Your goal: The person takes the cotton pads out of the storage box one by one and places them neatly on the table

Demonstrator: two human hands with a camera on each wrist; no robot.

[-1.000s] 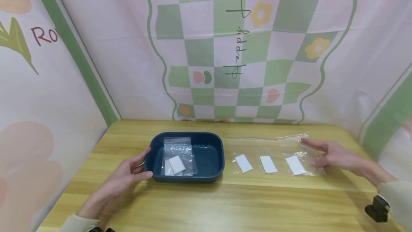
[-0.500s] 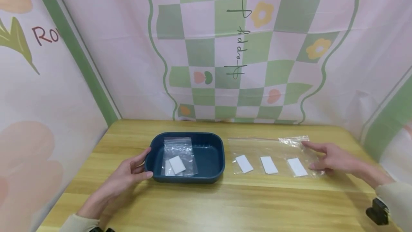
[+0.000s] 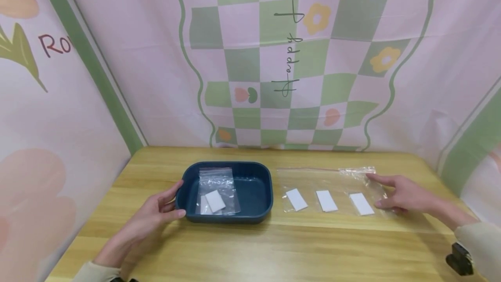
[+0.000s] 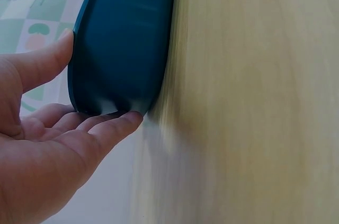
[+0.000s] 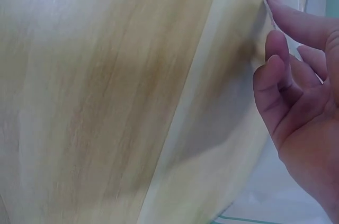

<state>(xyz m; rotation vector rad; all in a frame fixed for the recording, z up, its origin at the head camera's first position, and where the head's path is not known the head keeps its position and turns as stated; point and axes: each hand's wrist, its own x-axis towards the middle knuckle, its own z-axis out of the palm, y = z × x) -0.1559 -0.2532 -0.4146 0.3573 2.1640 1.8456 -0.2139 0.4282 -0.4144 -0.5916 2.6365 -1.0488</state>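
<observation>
My left hand [image 3: 150, 216] grips the left end of a dark blue tray [image 3: 253, 218], its thumb at the near corner in the left wrist view. In the tray lie clear zip bags [image 3: 216, 177], stacked, with white cards [image 3: 215, 201] inside. To the right, three clear zip bags lie in a row, each with a white card: left card [image 3: 296, 199], middle card [image 3: 326, 200], right card [image 3: 362, 203]. My right hand [image 3: 407, 195] touches the right edge of the rightmost bag, index finger and thumb apart. The right wrist view hardly shows that bag.
Everything stands on a wooden table [image 3: 250, 251]. A checked green and white cloth backdrop [image 3: 274, 62] hangs behind its back edge, and patterned cloth [image 3: 86, 121] rises at the left side.
My right hand has shifted the rightmost bag slightly to the right and toward me, mostly in the first half second. The left hand and tray hold still.
</observation>
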